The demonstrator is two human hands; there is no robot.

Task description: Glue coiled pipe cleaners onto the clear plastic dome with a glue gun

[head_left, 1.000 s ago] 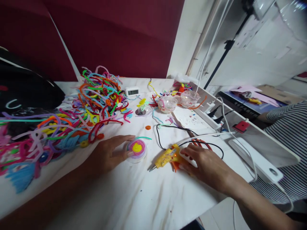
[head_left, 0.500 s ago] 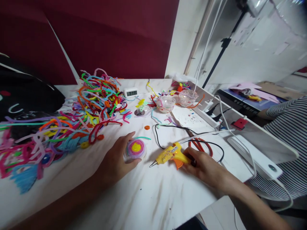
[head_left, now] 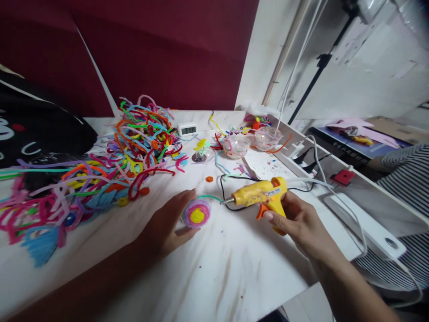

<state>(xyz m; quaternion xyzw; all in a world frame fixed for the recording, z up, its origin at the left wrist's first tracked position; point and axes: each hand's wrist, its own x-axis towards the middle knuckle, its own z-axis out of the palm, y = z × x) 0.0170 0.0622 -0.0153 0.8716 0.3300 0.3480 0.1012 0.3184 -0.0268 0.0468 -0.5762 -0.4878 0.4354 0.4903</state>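
Head view: the right grip (head_left: 303,221) is wrapped round the glue gun (head_left: 256,194) handle; the left grip (head_left: 169,222) pinches the round piece (head_left: 197,215). Left of the right grip, the nozzle (head_left: 228,201) aims near it. Should the white cord (head_left: 308,180) beyond the right grip snag, the nozzle, probably hot, could jerk into the left grip.

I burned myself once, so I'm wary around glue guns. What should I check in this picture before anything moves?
1. Glue gun held by its handle in the right hand: ok.
2. Coiled disc steadied between the left hand's thumb and fingers: ok.
3. Left hand out of the nozzle's line: not ok; it points roughly toward the disc and that hand.
4. Orange trigger unpressed: cannot tell.
5. Nozzle off the green strip: cannot tell; they nearly meet in view.
6. Nozzle cool: cannot tell.
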